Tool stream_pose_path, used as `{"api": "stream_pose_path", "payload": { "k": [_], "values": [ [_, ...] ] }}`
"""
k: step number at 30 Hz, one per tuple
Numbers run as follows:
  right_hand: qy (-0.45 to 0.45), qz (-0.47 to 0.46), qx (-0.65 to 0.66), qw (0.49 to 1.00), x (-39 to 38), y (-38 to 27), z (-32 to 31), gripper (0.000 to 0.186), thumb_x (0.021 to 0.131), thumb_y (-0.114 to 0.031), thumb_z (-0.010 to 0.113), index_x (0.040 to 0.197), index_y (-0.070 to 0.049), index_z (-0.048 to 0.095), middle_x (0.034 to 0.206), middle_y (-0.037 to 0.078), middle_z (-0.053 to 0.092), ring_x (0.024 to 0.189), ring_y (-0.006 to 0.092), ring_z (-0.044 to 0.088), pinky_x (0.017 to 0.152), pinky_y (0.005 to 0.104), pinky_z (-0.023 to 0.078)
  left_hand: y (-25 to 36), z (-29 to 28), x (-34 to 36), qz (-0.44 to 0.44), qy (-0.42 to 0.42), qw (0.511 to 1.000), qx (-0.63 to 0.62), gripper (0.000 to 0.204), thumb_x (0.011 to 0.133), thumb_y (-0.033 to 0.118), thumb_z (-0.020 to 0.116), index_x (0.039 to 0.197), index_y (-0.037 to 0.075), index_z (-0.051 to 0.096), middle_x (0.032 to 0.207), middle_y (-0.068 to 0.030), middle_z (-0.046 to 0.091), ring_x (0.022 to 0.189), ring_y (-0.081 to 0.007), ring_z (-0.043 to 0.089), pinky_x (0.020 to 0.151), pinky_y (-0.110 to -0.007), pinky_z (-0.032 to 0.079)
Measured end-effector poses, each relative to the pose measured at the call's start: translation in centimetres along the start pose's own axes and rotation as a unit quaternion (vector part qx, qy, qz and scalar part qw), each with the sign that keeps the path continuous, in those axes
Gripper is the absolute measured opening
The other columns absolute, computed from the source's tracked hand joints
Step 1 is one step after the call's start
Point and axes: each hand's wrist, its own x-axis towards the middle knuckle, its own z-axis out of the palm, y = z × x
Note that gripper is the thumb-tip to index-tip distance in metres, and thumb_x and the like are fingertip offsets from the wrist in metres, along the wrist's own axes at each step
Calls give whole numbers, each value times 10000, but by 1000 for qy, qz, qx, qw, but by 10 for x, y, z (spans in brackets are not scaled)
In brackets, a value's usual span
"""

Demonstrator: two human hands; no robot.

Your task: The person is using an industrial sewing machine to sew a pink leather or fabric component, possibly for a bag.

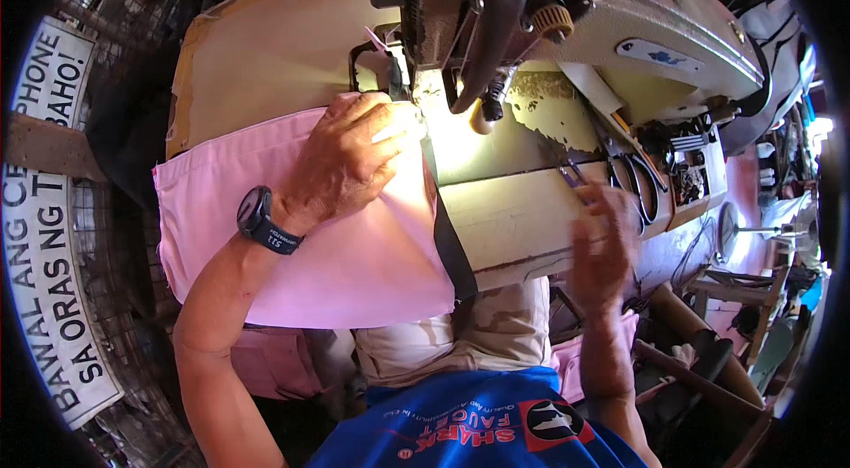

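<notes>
A pink fabric panel (301,247) lies over the left part of the sewing machine bed and hangs down its front edge. A black strip (453,247) runs along the panel's right edge. My left hand (350,154), with a dark watch on its wrist, rests on the panel. Its fingers are curled closed on the fabric close under the presser foot area of the sewing machine (469,16). To the right, my right hand (602,242) is smeared by motion over the bed. Small metal thread snips (571,174) are at its fingertips; whether it holds them cannot be told.
Black-handled scissors (639,189) lie on the bed's right side, beside a compartment of small parts (691,169). The machine's arm overhangs the bed. A lettered sign (66,220) hangs on wire mesh at left. More pink fabric (274,362) is below the bed; a fan (730,229) stands farther right.
</notes>
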Motion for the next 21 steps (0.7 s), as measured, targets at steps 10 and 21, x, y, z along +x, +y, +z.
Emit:
{"api": "stream_pose_path", "payload": {
  "k": [10, 21],
  "values": [
    [-89, 87, 75, 989, 9, -92, 80, 381, 919, -198, 639, 1229, 17, 584, 837, 174, 624, 807, 352, 610, 731, 463, 497, 7, -6, -4, -3, -20, 1000, 22, 335, 770, 38, 615, 1098, 7, 677, 1187, -176, 629, 1150, -358, 562, 1012, -454, 446],
    [-87, 162, 85, 979, 5, -81, 71, 301, 940, -166, 581, 1191, -5, 627, 946, 253, 690, 823, 437, 674, 744, 514, 530, 130, 3, -82, -92, -97, 990, 32, 670, 778, 222, 774, 1351, -30, 534, 1433, -228, 490, 1376, -398, 434, 1151, -513, 348]
  ]
}}
